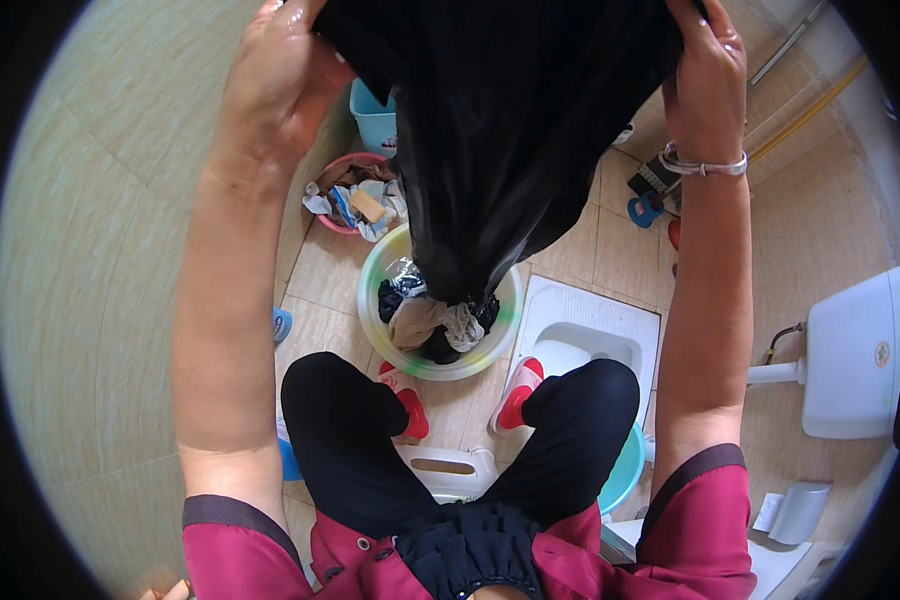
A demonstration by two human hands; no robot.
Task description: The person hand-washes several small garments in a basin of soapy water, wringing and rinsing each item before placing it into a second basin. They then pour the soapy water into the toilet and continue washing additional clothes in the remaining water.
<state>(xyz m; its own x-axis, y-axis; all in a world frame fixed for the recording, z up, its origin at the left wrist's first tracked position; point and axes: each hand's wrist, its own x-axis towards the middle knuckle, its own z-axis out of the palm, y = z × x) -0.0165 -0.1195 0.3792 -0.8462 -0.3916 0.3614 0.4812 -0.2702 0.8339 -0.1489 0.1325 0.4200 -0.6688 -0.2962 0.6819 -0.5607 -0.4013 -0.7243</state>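
Note:
A wet-looking black garment (495,135) hangs stretched between my two raised hands. My left hand (289,82) grips its upper left side, and my right hand (709,82), with a silver bangle at the wrist, grips the upper right; the top of the cloth runs out of view. The lower end of the garment narrows down over a pale green and white plastic basin (369,300) on the floor between my feet. In the basin lie a beige cloth (416,322), a whitish cloth (463,328) and dark cloths. Whether the garment's tip touches them I cannot tell.
Behind the basin stand a pink tub (332,223) of cloths with a yellowish soap bar (367,206) on top and a light blue bucket (375,120). To the right are a white squat toilet (649,330), a cistern (847,360), a blue-headed brush (645,210) and a turquoise basin (626,469).

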